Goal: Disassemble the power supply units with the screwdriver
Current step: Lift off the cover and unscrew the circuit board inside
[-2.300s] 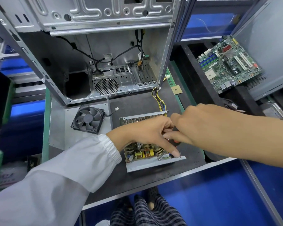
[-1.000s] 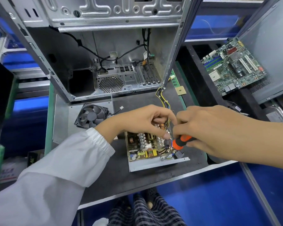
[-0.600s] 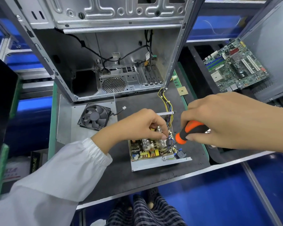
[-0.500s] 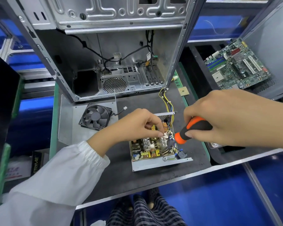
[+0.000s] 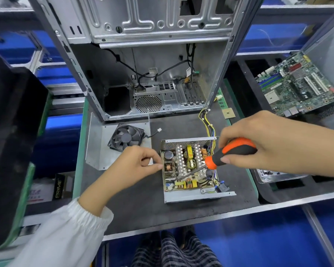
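Since the earlier frames the left hand (image 5: 137,164) has slid off the power supply unit (image 5: 191,168) to its left edge, fingers curled, seemingly empty. Right hand (image 5: 258,147) grips the screwdriver (image 5: 229,153), shaft angled onto the board between both hands. Rigid steel tray suits holding; components look fragile.

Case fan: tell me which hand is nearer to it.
Left. The left hand sits just below and right of the case fan; the right hand, gripping the screwdriver, is far right.

right hand (image 5: 268,143) holds screwdriver (image 5: 231,152) over open power supply (image 5: 191,168).
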A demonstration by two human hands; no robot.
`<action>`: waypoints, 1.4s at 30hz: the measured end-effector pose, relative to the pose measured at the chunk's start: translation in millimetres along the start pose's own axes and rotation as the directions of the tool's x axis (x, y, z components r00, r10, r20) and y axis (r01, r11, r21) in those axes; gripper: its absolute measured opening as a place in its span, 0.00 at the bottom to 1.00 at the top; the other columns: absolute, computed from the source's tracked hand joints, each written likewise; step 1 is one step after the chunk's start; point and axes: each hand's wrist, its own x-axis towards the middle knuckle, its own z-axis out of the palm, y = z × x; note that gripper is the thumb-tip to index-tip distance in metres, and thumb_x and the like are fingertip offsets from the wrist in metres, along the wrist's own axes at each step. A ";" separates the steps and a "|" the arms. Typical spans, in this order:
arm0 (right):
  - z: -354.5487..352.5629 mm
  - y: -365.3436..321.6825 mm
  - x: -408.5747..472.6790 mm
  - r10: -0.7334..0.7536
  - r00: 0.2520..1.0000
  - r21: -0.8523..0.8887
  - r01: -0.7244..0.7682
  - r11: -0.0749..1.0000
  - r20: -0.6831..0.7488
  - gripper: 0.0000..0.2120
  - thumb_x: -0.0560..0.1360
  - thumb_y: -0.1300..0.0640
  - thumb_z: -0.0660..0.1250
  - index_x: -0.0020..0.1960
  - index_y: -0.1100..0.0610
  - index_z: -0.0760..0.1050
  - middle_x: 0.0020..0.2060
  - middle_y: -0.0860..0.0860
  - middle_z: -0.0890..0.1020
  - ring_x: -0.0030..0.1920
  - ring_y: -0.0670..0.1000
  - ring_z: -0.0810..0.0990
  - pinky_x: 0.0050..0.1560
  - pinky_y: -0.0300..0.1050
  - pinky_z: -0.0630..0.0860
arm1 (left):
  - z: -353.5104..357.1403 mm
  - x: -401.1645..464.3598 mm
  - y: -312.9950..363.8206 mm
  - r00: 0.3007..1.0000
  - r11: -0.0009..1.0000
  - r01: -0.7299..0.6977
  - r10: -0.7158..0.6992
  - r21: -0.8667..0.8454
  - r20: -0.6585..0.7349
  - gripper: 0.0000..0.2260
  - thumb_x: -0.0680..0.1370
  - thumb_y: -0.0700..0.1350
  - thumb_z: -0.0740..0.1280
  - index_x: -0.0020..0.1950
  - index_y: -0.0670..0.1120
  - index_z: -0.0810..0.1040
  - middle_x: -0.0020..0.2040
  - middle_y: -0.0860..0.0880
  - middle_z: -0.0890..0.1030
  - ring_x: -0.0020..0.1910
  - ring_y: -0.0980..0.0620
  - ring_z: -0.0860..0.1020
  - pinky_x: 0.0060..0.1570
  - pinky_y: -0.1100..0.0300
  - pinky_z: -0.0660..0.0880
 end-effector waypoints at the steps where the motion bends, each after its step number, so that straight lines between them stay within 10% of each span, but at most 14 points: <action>1: 0.8 -3.4 1.5 -0.019 0.999 0.018 0.020 1.000 -0.031 0.16 0.68 0.37 0.58 0.48 0.43 0.76 0.37 0.42 0.79 0.39 0.41 0.72 0.44 0.38 0.70 | 0.7 -4.8 -5.4 0.999 0.999 0.040 -0.040 -0.003 -0.022 0.05 0.76 0.43 0.72 0.40 0.50 0.81 0.21 0.53 0.58 0.24 0.55 0.59 0.27 0.67 0.57; 28: 34.9 -83.4 47.4 -0.155 0.980 -0.327 0.188 0.926 0.124 0.11 0.77 0.44 0.57 0.42 0.48 0.60 0.35 0.46 0.63 0.38 0.52 0.70 0.41 0.47 0.75 | 76.6 -30.7 -45.8 0.974 0.972 0.108 -0.145 -0.207 -0.172 0.05 0.71 0.43 0.76 0.42 0.51 0.82 0.24 0.56 0.62 0.27 0.57 0.61 0.33 0.60 0.59; 38: 27.5 -96.5 70.0 -0.158 0.977 -0.457 0.207 0.865 0.143 0.22 0.78 0.43 0.59 0.32 0.54 0.57 0.30 0.50 0.61 0.26 0.49 0.59 0.24 0.41 0.55 | 79.3 -31.2 -45.0 0.980 0.977 0.091 -0.122 -0.192 -0.156 0.05 0.71 0.44 0.75 0.42 0.51 0.80 0.30 0.50 0.69 0.30 0.56 0.63 0.35 0.60 0.62; 42: 28.8 -97.0 67.6 -0.159 0.976 -0.580 0.218 0.785 0.151 0.23 0.80 0.40 0.52 0.35 0.56 0.61 0.33 0.52 0.67 0.38 0.57 0.75 0.29 0.42 0.62 | 70.0 -30.9 -44.8 0.978 0.976 0.067 -0.106 -0.208 -0.179 0.08 0.72 0.40 0.74 0.41 0.53 0.80 0.27 0.54 0.61 0.28 0.57 0.61 0.33 0.60 0.60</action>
